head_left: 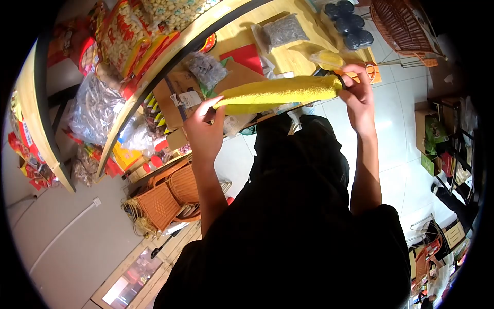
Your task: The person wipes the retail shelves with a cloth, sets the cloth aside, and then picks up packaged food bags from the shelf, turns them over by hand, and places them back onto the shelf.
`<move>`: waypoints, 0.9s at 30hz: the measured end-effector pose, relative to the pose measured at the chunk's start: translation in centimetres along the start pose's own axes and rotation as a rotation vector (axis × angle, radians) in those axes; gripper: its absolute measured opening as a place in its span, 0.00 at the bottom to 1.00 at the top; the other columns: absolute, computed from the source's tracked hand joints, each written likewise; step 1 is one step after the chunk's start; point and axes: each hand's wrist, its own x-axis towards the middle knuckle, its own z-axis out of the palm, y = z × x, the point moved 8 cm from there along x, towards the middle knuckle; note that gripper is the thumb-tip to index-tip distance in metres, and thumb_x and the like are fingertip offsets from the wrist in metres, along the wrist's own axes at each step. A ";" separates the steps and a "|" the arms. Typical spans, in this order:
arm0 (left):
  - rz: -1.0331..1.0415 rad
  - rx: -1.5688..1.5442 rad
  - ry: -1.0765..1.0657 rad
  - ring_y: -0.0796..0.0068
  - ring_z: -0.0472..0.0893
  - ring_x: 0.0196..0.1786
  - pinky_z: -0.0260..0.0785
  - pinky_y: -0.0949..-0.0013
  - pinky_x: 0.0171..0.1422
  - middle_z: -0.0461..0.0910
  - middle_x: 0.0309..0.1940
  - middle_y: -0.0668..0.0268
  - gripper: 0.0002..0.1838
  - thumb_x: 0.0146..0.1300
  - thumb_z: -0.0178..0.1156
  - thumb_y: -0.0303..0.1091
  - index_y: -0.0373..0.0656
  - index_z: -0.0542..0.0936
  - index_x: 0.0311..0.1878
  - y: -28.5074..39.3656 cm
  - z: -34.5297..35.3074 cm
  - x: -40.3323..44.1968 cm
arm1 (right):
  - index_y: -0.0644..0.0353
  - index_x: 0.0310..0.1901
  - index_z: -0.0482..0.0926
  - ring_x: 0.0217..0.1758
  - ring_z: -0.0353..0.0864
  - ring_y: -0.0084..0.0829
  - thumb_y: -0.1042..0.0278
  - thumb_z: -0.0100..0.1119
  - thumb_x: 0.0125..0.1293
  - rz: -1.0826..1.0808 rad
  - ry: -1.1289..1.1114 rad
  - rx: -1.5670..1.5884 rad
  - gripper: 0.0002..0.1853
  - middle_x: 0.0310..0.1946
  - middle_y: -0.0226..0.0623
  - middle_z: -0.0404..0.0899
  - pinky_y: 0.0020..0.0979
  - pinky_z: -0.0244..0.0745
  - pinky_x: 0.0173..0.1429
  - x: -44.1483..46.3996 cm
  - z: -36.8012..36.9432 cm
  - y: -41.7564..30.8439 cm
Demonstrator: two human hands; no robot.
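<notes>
A yellow cloth (pixel 280 91) is stretched between my two hands in front of my body, above the near edge of the wooden table. My left hand (pixel 205 121) pinches its left end between thumb and fingers. At the other end, my right hand (pixel 358 97) grips a corner beside a dark edge or loop. The cloth hangs folded lengthwise, with a lower layer showing under the upper one. Beneath it on the table (pixel 239 28) are a cardboard box (pixel 177 92) and a clear bag of grey pieces (pixel 207 69), partly covered.
Shelves with packaged nuts (pixel 126 31) rise at the left. Farther back on the table lie a bag of grey material (pixel 285 32), a red sheet (pixel 244 57) and dark round containers (pixel 350 23). Wicker chairs stand at the upper right (pixel 404 26) and lower left (pixel 154 203).
</notes>
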 end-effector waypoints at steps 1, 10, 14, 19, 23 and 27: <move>0.060 0.026 0.011 0.83 0.75 0.31 0.67 0.79 0.35 0.81 0.39 0.62 0.10 0.60 0.60 0.24 0.38 0.82 0.46 0.6 0.0 0.0 | 0.59 0.51 0.68 0.36 0.67 0.19 0.88 0.51 0.56 0.030 -0.058 -0.146 0.21 0.33 0.24 0.68 0.22 0.64 0.45 -0.2 1.4 -0.3; 0.062 0.000 -0.075 0.76 0.77 0.41 0.69 0.75 0.48 0.79 0.38 0.62 0.09 0.64 0.57 0.28 0.35 0.78 0.45 -1.6 1.3 0.3 | 0.68 0.40 0.77 0.44 0.76 0.43 0.81 0.58 0.55 -0.167 -0.144 -0.969 0.10 0.41 0.43 0.75 0.33 0.72 0.50 -0.4 2.2 0.8; 0.112 -0.156 -0.046 0.81 0.74 0.39 0.67 0.77 0.44 0.77 0.36 0.67 0.11 0.66 0.56 0.29 0.35 0.75 0.48 -2.3 2.1 0.2 | 0.67 0.42 0.75 0.38 0.76 0.34 0.78 0.57 0.58 -0.239 -0.165 -0.912 0.09 0.37 0.39 0.75 0.30 0.72 0.44 -0.1 1.6 2.1; 0.010 -0.228 -0.049 0.84 0.72 0.36 0.64 0.79 0.42 0.75 0.35 0.69 0.09 0.66 0.55 0.28 0.35 0.75 0.47 -4.6 3.0 -0.1 | 0.65 0.43 0.73 0.30 0.66 0.17 0.72 0.57 0.63 0.223 -0.184 -0.549 0.09 0.27 0.29 0.71 0.23 0.65 0.35 -0.1 0.9 6.0; -0.026 -0.276 -0.024 0.86 0.70 0.34 0.63 0.79 0.41 0.75 0.33 0.70 0.09 0.66 0.55 0.28 0.36 0.75 0.48 -5.4 3.6 -0.2 | 0.65 0.42 0.73 0.26 0.65 0.15 0.71 0.58 0.63 0.213 -0.162 -0.623 0.09 0.24 0.27 0.70 0.22 0.63 0.31 0.3 0.2 8.7; -0.074 -0.280 0.019 0.86 0.70 0.33 0.62 0.79 0.39 0.74 0.31 0.71 0.09 0.66 0.55 0.27 0.37 0.75 0.47 -7.6 4.0 0.1 | 0.64 0.43 0.73 0.36 0.68 0.17 0.74 0.54 0.64 0.320 -0.074 -0.503 0.08 0.32 0.27 0.72 0.20 0.65 0.42 0.2 -1.0 11.3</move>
